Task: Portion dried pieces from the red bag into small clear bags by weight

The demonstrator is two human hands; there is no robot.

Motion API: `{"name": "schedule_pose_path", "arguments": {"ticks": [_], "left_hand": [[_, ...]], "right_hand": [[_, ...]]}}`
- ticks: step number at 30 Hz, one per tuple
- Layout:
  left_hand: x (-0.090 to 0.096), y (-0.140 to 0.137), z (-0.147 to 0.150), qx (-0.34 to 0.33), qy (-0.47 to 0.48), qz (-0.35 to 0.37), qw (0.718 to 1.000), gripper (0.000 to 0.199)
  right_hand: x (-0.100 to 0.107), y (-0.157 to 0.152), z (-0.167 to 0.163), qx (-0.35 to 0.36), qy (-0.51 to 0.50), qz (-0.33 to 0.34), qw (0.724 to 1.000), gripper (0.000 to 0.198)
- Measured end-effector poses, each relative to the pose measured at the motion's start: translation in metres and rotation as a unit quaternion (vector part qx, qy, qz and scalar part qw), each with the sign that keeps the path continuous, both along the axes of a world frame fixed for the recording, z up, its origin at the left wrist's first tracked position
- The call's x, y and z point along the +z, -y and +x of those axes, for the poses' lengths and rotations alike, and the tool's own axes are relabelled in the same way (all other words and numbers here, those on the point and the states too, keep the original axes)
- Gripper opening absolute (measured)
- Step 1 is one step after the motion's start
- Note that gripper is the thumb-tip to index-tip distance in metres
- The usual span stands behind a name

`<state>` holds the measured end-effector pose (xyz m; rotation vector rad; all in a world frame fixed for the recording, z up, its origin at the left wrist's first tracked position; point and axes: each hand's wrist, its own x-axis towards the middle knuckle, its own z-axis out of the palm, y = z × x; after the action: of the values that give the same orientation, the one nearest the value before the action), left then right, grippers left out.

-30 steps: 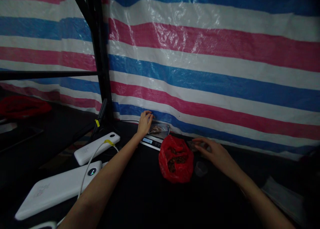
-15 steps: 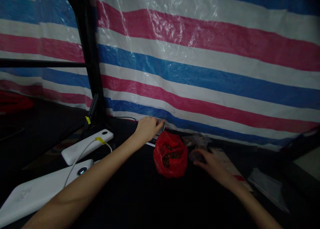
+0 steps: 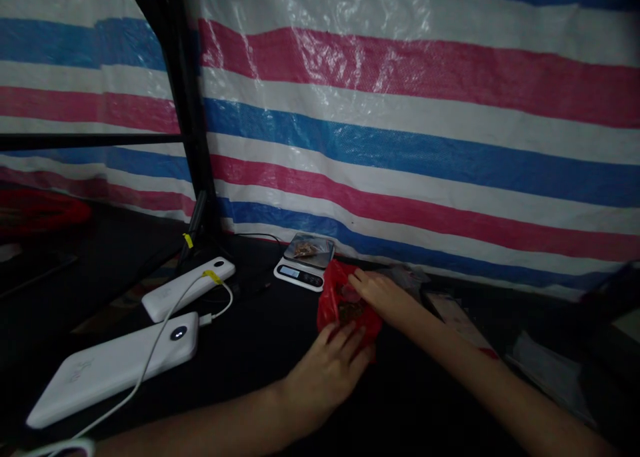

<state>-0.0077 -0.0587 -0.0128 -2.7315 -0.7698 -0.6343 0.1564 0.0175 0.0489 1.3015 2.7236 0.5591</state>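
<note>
A red plastic bag (image 3: 327, 304) stands open on the dark table, with brown dried bits (image 3: 350, 310) inside. My left hand (image 3: 333, 360) holds the near rim of the bag, its fingers curled over the edge. Above the right side of the bag, my right hand (image 3: 383, 296) reaches in with bent fingers. They grip a small round see-through cup (image 3: 351, 294), which looks pinkish against the red and is partly hidden. Behind the bag sits a white digital scale (image 3: 299, 277). A small clear bag of brown bits (image 3: 306, 248) lies on its metal plate.
Two white power banks (image 3: 120, 364) (image 3: 187, 289) with a white cable (image 3: 165, 340) lie at left. Clear plastic bags (image 3: 547, 370) and a flat pale packet (image 3: 457, 320) are at right. A black frame post (image 3: 183, 97) stands before the striped sheet (image 3: 400, 110).
My left hand has left the scale and come down to the red bag's near rim. My right hand has moved left with the cup, into the bag's mouth. The small bag on the scale now shows.
</note>
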Motion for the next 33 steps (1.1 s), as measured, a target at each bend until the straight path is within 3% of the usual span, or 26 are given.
{"name": "schedule_pose_path", "arguments": {"ticks": [4,6,9,11,13,19,26,29,33], "left_hand": [[0.005,0.012,-0.011,-0.115,-0.032,0.064,0.991,0.036],[0.008,0.017,-0.022,-0.104,-0.013,0.047,0.993,0.030],[0.013,0.014,-0.039,0.054,0.004,-0.087,0.995,0.028],[0.017,0.007,-0.047,0.183,-0.011,-0.201,0.962,0.045],[0.019,-0.001,-0.050,0.244,-0.016,-0.285,0.927,0.052],[0.016,-0.019,-0.044,0.196,0.089,-0.413,0.885,0.026],[0.014,-0.020,-0.046,0.107,0.228,-0.402,0.881,0.020],[0.014,-0.019,-0.052,0.102,0.217,-0.401,0.884,0.021],[0.026,-0.020,-0.064,0.136,0.118,-0.415,0.892,0.032]], "right_hand": [[-0.007,0.002,-0.003,0.091,0.093,0.035,0.991,0.023],[-0.013,0.005,-0.004,0.135,0.109,0.047,0.984,0.022],[-0.018,0.012,-0.008,0.149,0.126,0.066,0.978,0.022],[-0.019,0.016,-0.011,0.144,0.139,0.063,0.978,0.021],[-0.019,0.017,-0.015,0.146,0.141,0.050,0.978,0.020],[-0.012,0.014,-0.024,0.170,0.090,0.016,0.981,0.015],[-0.007,0.015,-0.013,0.094,-0.071,-0.089,0.989,0.023],[-0.015,0.017,-0.005,0.037,-0.154,-0.149,0.976,0.027],[-0.030,0.012,0.004,-0.018,-0.280,-0.205,0.938,0.032]]}}
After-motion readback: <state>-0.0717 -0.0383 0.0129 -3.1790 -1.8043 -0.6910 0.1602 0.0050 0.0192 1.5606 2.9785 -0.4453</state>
